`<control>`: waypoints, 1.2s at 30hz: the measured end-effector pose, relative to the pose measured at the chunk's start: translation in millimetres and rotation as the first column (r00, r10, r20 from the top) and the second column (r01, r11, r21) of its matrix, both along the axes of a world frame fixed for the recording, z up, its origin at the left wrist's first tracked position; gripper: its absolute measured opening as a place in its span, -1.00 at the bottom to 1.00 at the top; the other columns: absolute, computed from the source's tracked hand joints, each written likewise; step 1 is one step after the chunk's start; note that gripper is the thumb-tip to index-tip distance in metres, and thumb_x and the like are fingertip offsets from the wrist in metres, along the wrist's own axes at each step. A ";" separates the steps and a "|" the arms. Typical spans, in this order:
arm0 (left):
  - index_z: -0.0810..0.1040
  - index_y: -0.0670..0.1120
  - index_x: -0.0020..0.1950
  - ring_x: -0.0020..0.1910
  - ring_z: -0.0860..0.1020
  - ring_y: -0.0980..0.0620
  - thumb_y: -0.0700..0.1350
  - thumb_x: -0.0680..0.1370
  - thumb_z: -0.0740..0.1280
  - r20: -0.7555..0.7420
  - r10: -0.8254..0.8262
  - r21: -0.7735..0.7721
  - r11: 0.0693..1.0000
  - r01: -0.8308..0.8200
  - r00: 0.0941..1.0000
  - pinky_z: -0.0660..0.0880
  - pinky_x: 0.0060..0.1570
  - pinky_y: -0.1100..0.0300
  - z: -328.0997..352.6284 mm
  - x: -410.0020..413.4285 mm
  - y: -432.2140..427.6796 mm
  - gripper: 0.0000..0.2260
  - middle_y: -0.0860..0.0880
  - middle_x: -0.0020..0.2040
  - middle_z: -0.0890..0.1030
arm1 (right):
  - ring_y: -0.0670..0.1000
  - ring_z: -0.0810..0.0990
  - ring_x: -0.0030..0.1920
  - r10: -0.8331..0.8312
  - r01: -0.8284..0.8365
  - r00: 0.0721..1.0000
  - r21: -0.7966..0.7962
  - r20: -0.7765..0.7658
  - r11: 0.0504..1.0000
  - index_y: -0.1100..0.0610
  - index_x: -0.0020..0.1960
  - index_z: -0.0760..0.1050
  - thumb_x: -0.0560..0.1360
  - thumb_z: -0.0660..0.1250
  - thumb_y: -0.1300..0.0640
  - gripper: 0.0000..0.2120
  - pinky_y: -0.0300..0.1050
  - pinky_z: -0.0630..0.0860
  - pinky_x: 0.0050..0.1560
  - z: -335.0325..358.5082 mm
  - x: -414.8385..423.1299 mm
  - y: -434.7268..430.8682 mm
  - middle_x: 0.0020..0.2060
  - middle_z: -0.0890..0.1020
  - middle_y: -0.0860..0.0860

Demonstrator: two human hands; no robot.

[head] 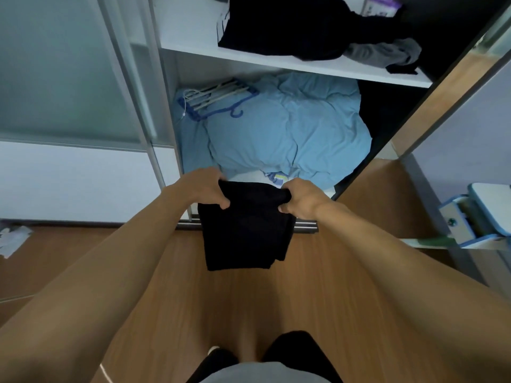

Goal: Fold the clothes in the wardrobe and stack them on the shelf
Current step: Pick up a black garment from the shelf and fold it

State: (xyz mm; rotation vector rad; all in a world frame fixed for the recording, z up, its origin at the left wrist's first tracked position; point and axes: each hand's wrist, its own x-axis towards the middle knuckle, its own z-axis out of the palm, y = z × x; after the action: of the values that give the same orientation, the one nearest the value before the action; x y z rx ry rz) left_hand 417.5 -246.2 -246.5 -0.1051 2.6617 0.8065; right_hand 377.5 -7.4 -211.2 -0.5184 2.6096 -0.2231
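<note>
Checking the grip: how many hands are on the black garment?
2. The left hand grips the upper left edge of the black garment, the right hand the upper right.

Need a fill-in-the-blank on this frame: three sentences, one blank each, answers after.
1. The left hand and the right hand each grip the top edge of the folded garment, whose colour is ____.
2. The hangers lie on bedding coloured ____.
3. On the shelf, the grey garment lies to the ____ of the dark pile.

Missing words: black; blue; right.
</note>
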 end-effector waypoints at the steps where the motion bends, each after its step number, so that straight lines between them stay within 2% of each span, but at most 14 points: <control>1: 0.54 -0.02 -0.19 -0.25 0.54 0.05 -0.05 0.27 0.54 0.015 0.010 -0.027 1.000 -0.010 1.000 0.36 -0.32 0.19 -1.3 0.0 -2.2 -0.77 0.04 -0.27 0.54 | 0.11 0.56 0.15 0.026 -0.026 0.999 0.013 -0.042 1.000 0.16 0.10 0.57 0.51 0.43 0.09 -0.79 -0.04 0.50 0.08 -0.4 -1.3 -2.4 0.10 0.61 0.10; 4: 0.52 -0.04 0.25 0.16 0.52 -0.09 0.14 0.29 0.58 0.130 0.005 -0.238 0.971 0.026 0.992 0.49 0.03 0.05 -9.0 -2.8 -12.9 -0.39 -0.03 0.14 0.55 | 0.08 0.57 0.10 0.108 -0.106 0.990 0.029 -0.088 0.994 0.04 -0.10 0.55 0.48 0.43 0.05 -0.91 -0.07 0.43 -0.05 5.8 -9.6 -13.2 -0.06 0.60 0.01; 7: 0.18 0.05 0.58 0.57 0.11 -0.12 0.25 0.28 0.59 0.169 -0.127 -0.259 0.951 0.168 0.977 0.19 0.46 -0.11 -11.8 -6.0 -15.7 0.00 -0.03 0.59 0.14 | 0.09 0.57 0.08 0.217 -0.209 0.965 0.066 -0.149 0.976 -0.01 -0.12 0.56 0.44 0.42 0.03 -0.93 -0.05 0.38 -0.06 12.0 -20.8 -32.4 -0.11 0.56 -0.05; 10: 0.35 0.08 0.49 0.34 0.43 0.05 0.16 0.43 0.53 0.027 -0.163 0.105 0.982 0.159 0.986 0.31 0.22 0.19 -9.4 -12.2 -2.7 -0.31 0.09 0.35 0.47 | 0.09 0.55 0.13 0.264 -0.265 0.943 0.022 -0.201 0.964 -0.07 -0.10 0.55 0.42 0.43 0.02 -0.91 0.02 0.44 0.02 17.1 -37.3 -41.1 -0.05 0.56 -0.07; 14: 0.55 0.04 0.07 0.04 0.60 -0.06 -0.01 0.57 0.40 -0.148 0.019 0.103 0.995 -0.003 0.989 0.42 -0.04 0.16 -2.0 -35.9 11.0 -0.88 0.06 -0.05 0.58 | -0.01 0.49 0.24 0.007 -0.077 0.986 -0.421 -0.167 0.904 -0.09 0.35 0.46 0.48 0.43 0.02 -0.55 0.02 0.44 0.27 14.0 -63.4 -20.8 0.24 0.51 -0.03; 17: 0.56 0.08 -0.08 -0.04 0.62 -0.04 -0.02 0.58 0.39 -0.178 0.124 0.149 0.984 -0.098 0.976 0.43 -0.14 0.19 7.4 -57.3 16.0 -0.95 0.08 -0.15 0.59 | -0.05 0.49 0.16 -0.259 0.059 0.938 -0.632 -0.229 0.772 0.00 0.30 0.43 0.54 0.35 0.01 -0.65 -0.10 0.43 0.17 5.0 -77.1 -0.7 0.20 0.43 -0.03; 20: 0.59 0.01 -0.03 0.00 0.61 -0.06 -0.04 0.58 0.39 -0.294 0.176 0.096 0.983 -0.154 0.939 0.41 -0.12 0.15 25.8 -85.0 26.5 -0.96 -0.01 -0.07 0.64 | 0.06 0.59 0.03 -0.376 0.435 0.897 -0.621 0.233 0.652 0.08 -0.03 0.46 0.55 0.25 -0.24 -0.63 -0.04 0.49 0.01 2.2 -106.4 15.1 0.00 0.59 0.03; 22: 0.61 -0.02 0.02 0.04 0.61 -0.07 -0.07 0.58 0.39 -0.409 0.185 0.084 0.983 -0.165 0.893 0.43 -0.05 0.13 44.0 -103.7 35.0 -0.94 -0.03 -0.04 0.65 | 0.22 0.60 0.17 -0.206 0.740 0.592 -0.424 0.779 0.522 0.16 0.14 0.44 0.47 0.13 -0.48 -0.29 0.12 0.56 -0.01 12.6 -133.6 19.4 0.17 0.59 0.21; 23: 0.62 -0.03 0.03 0.04 0.62 -0.08 -0.10 0.57 0.40 -0.477 0.171 0.084 0.985 -0.149 0.862 0.43 -0.04 0.14 54.4 -112.7 39.4 -0.93 -0.03 -0.04 0.66 | 0.31 0.54 0.25 -0.066 0.814 0.438 -0.363 0.897 0.454 0.14 0.29 0.39 0.41 0.09 -0.56 -0.17 0.24 0.54 -0.01 23.2 -150.7 19.9 0.26 0.53 0.29; 25: 0.66 -0.09 0.14 0.07 0.64 -0.10 -0.16 0.53 0.44 -0.628 0.103 0.044 0.994 -0.097 0.771 0.39 -0.03 0.21 77.9 -129.7 49.8 -0.81 -0.07 0.00 0.70 | 0.42 0.49 0.23 0.183 0.887 0.333 -0.373 0.925 0.271 0.26 0.33 0.40 0.35 0.10 -0.61 0.01 0.41 0.48 0.03 53.0 -187.4 17.5 0.23 0.53 0.39; 27: 0.65 -0.12 0.25 0.12 0.63 -0.09 -0.19 0.49 0.47 -0.739 0.068 0.017 0.996 -0.082 0.670 0.35 0.02 0.36 101.2 -144.5 57.8 -0.68 -0.10 0.11 0.71 | 0.38 0.57 0.16 0.336 0.874 0.403 -0.466 0.851 0.133 0.23 0.25 0.51 0.39 0.20 -0.52 -0.14 0.40 0.51 0.07 90.9 -216.0 9.3 0.17 0.61 0.34; 30: 0.57 -0.08 0.37 0.29 0.56 -0.01 -0.18 0.49 0.48 -0.793 -0.004 -0.039 0.998 -0.045 0.610 0.33 0.24 0.41 127.3 -165.4 57.1 -0.56 -0.04 0.31 0.62 | 0.11 0.66 -0.04 0.351 0.744 0.595 -0.660 0.724 0.101 0.21 -0.03 0.62 0.49 0.37 -0.09 -0.65 0.02 0.60 0.09 129.6 -233.9 -6.4 -0.10 0.67 0.13; 32: 0.48 -0.10 0.46 0.46 0.43 -0.02 -0.23 0.51 0.45 -0.770 -0.084 -0.100 0.995 0.009 0.633 0.31 0.46 0.15 137.1 -178.3 48.0 -0.49 -0.03 0.44 0.50 | 0.08 0.56 -0.08 0.276 0.692 0.676 -0.717 0.683 0.079 0.19 -0.14 0.52 0.47 0.35 0.10 -0.86 0.00 0.53 0.14 138.1 -246.4 -16.8 -0.21 0.56 0.10; 36: 0.31 -0.13 0.54 0.62 0.08 -0.06 -0.29 0.40 0.32 -0.717 -0.136 -0.092 0.991 0.101 0.684 0.09 0.57 -0.09 143.2 -193.7 22.7 -0.32 -0.06 0.61 0.22 | 0.03 0.57 -0.30 0.079 0.579 0.808 -0.812 0.583 0.073 0.16 -0.13 0.47 0.43 0.31 0.23 -0.96 -0.14 0.56 -0.29 153.9 -269.2 -45.7 -0.29 0.53 0.06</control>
State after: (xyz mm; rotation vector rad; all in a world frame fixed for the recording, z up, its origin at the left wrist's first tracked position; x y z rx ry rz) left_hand 223.8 -223.5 -103.4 0.4822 3.3759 0.8729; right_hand 108.3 -53.0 -57.3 -0.2452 1.5611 -2.0827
